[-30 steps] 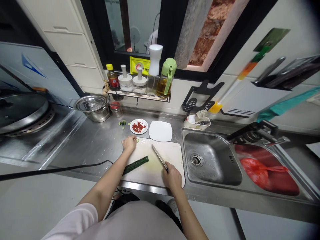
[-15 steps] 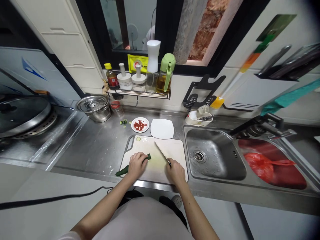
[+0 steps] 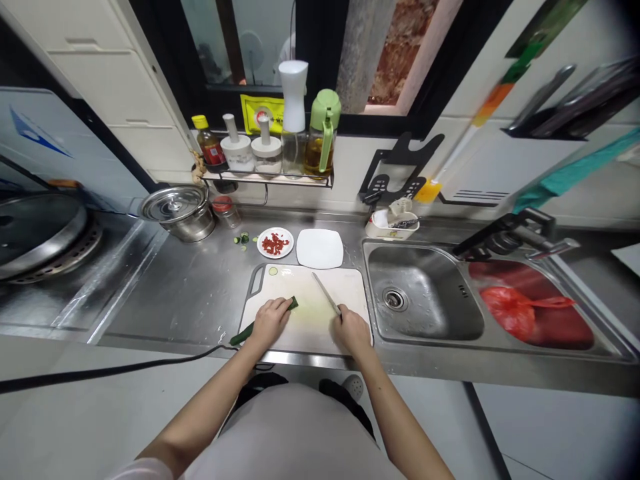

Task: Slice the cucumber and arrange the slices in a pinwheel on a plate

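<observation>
My left hand (image 3: 271, 322) is closed over a dark green cucumber (image 3: 242, 335), whose ends stick out on both sides of it. The cucumber lies slantwise across the left part of a white cutting board (image 3: 310, 337). In my right hand (image 3: 352, 331) is the handle of a knife (image 3: 326, 292), its blade pointing away from me and to the left, apart from the cucumber. One pale cucumber slice (image 3: 273, 271) rests near the board's top left corner. Beyond the board stand a white plate of chopped red pieces (image 3: 275, 243) and a square white plate (image 3: 320, 249).
Several cucumber scraps (image 3: 243, 238) lie left of the plates. A lidded steel pot (image 3: 180, 213) and a red-lidded jar (image 3: 226, 212) stand behind. On the right is a steel sink (image 3: 425, 293) with a red plastic bag (image 3: 510, 312) in its second basin. Seasonings line a wall rack (image 3: 270, 179).
The view has shifted slightly, so everything sits a little higher and further left. Both hands keep their holds on the cucumber and the knife, with the blade still clear of the cucumber.
</observation>
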Demonstrator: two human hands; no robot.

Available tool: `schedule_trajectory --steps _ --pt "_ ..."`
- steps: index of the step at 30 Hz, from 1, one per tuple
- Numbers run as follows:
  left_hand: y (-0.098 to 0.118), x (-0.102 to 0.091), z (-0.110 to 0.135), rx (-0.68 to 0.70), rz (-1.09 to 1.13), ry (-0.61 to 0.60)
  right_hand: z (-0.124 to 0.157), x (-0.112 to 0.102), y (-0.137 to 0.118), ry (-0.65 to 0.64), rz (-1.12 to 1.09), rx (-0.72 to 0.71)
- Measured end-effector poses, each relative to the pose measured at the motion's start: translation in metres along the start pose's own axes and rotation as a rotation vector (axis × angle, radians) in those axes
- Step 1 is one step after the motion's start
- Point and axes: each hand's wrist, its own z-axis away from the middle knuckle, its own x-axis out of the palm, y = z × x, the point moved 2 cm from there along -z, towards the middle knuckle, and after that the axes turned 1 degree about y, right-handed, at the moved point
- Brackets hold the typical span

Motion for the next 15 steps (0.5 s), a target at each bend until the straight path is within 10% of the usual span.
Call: schedule_trajectory --steps 15 --pt "-0.008 0.001 0.001 0.023 -0.006 -0.021 0.016 0.001 -0.025 -0.073 0.007 -0.131"
